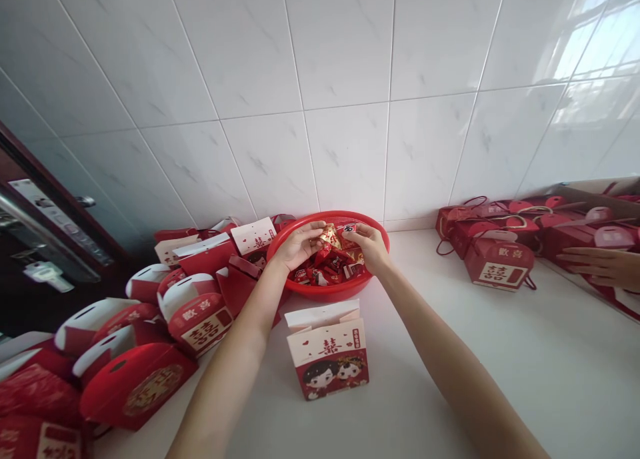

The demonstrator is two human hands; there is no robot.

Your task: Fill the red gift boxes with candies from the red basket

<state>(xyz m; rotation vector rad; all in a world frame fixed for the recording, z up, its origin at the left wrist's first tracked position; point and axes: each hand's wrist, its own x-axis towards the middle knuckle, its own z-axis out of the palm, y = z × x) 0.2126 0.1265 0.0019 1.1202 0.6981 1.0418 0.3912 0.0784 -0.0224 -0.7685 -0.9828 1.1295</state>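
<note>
Both my hands are over a red plastic basket (pixel 327 295) that holds a heap of wrapped candies (pixel 331 267). My left hand (pixel 301 246) has its fingers closed at a shiny gold and red wrapped candy (pixel 330 235). Between the thumb and fingers of my right hand (pixel 370 246) is a small red candy packet (pixel 348 230) with dark and white print. In front of the basket, between my forearms, a red and white candy box (pixel 327 366) with two cartoon faces stands upright, its top open.
Several open red gift boxes (pixel 200 319) crowd the left side. At the right, closed red boxes (pixel 500 262) with cord handles stand beside a carton (pixel 600 187) of more boxes. Another person's hand (pixel 600 266) reaches in there. A tiled wall (pixel 345 152) rises behind the basket.
</note>
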